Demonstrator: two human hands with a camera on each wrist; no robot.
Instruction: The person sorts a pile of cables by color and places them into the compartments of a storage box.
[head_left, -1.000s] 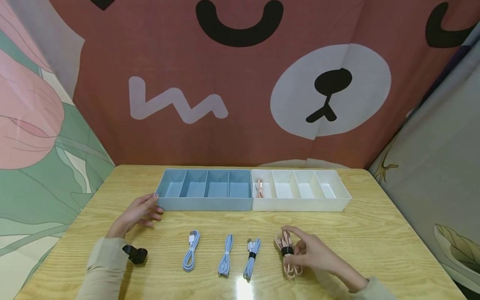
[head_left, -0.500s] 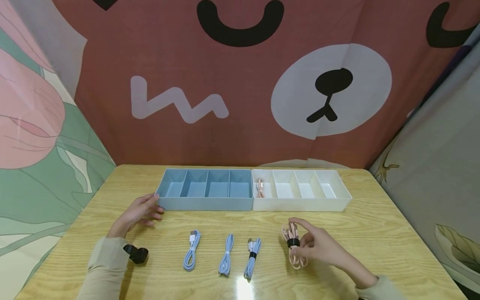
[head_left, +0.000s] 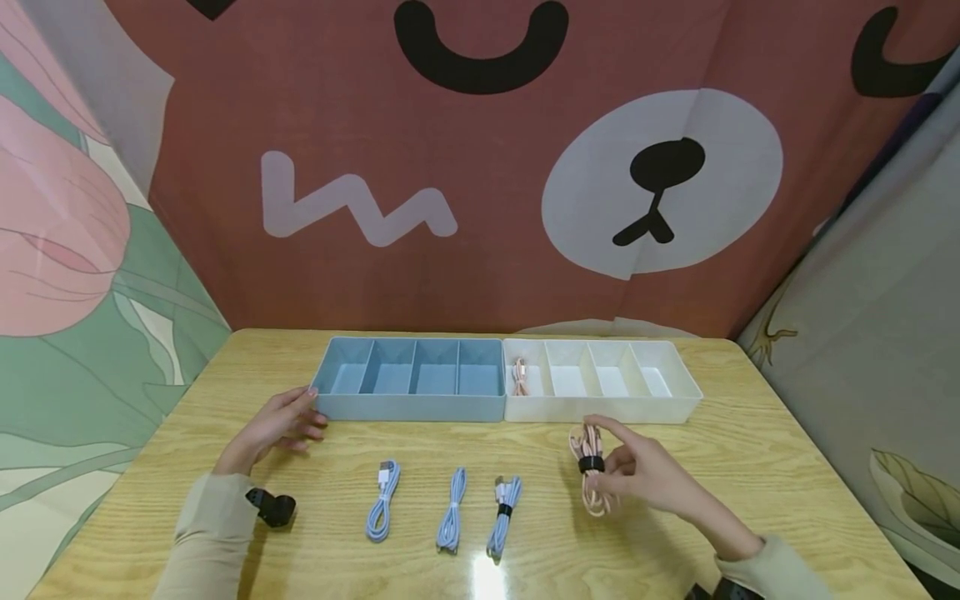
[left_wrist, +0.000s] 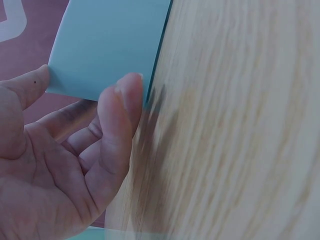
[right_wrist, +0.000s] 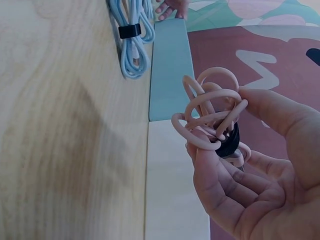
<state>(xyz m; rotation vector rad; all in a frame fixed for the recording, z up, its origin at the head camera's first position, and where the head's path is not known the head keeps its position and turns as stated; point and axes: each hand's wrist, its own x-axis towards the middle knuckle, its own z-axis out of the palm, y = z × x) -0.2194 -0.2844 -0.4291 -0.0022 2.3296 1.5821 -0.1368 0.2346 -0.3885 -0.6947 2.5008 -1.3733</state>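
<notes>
At the right hand (head_left: 651,477), a pinched pink cable bundle (head_left: 588,443), white tray (head_left: 600,409) beyond, blue cables (head_left: 452,512) between hands, relaxed left hand (head_left: 279,425) touching blue tray (head_left: 412,407).

Pink cable bundle (head_left: 587,448) in right grip (head_left: 651,477)

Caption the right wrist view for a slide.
Right hand pinches a coiled pink cable bound by a black strap, white tray beyond.

Three blue cables (head_left: 451,511), two pink cables (head_left: 592,496), two four-compartment trays (head_left: 408,408), two hands (head_left: 281,423)
</notes>
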